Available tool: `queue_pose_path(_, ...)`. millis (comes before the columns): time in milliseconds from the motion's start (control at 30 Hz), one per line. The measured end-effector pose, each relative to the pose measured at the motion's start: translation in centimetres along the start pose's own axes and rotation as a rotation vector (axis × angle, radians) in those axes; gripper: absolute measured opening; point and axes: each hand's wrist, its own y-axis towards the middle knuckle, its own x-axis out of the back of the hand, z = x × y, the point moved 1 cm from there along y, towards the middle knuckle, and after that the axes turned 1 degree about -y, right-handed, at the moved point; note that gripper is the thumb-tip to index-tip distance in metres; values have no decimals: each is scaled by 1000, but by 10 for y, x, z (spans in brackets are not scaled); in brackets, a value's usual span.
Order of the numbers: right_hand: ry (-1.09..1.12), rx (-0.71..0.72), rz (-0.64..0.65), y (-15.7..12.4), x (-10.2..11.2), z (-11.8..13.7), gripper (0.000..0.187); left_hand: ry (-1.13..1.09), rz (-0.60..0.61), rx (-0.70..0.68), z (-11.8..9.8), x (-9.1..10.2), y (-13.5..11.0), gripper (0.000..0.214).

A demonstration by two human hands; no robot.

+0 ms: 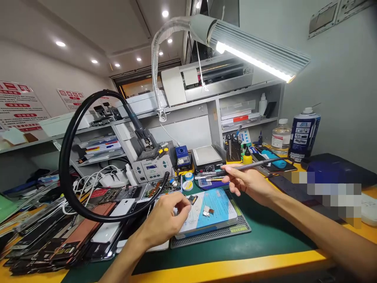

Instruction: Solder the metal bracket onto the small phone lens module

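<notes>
My left hand (171, 216) is over the left side of a blue-and-white box (220, 200), fingers curled and thumb close to the index finger. Whatever may be between those fingertips is hidden. A small dark part with gold edging (193, 199) lies on the box just beyond them. To its right is a silver piece with a brown flex tail (207, 212), perhaps a phone camera module. Above the box's far right corner, my right hand (243, 181) grips a slim pen-like tool (256, 163) with a dark grip and grey shaft, roughly level.
The box rests on a grey perforated mat (212, 236) over a green work mat (265, 243). Phone parts (59, 239) are stacked at left beneath a looping black hose (66, 181). A grey station (154, 169), small tubs (187, 185) and a spray can (303, 135) stand behind.
</notes>
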Motion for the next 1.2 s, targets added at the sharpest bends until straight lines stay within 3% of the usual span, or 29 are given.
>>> queue_pose_path(400,-206,107,188,-22,-51,-1,39,-91,-26,-65,2,-17,16,17)
queue_pose_path(567,-278,159,239,-18,-63,-2,25,-110,-52,-105,5,-20,20,15)
queue_pose_path(1033,-307,95,174,-14,-54,2,17,-170,-200,-282,15,-24,18,15)
queue_pose_path(1200,-315,53,125,-17,-47,1,16,-208,-202,-217,19,-26,14,15)
